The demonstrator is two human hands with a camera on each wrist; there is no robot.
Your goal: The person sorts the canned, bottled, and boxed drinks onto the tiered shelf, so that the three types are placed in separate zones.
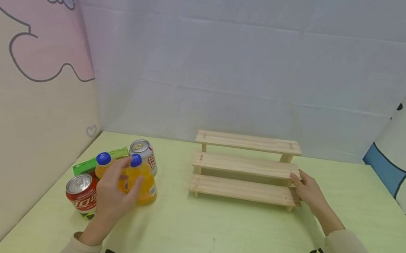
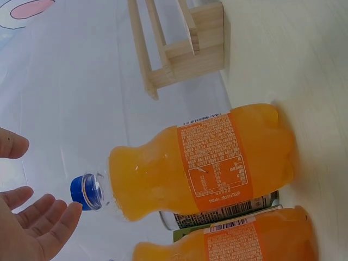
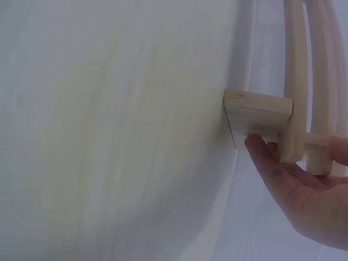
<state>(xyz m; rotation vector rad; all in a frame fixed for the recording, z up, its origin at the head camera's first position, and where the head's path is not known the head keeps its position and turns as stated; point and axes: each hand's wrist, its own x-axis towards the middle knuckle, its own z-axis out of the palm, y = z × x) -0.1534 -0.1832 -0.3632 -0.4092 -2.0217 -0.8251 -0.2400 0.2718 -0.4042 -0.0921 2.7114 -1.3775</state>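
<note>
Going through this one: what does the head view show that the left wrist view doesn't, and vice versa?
Only the head view: the right hand holding one end of the wooden rack, and the red can.

Only the left wrist view: the ruled panel of small print on an orange drink bottle.

Both: the left hand by the bottles, two orange drink bottles, the wooden rack and the pale table.
</note>
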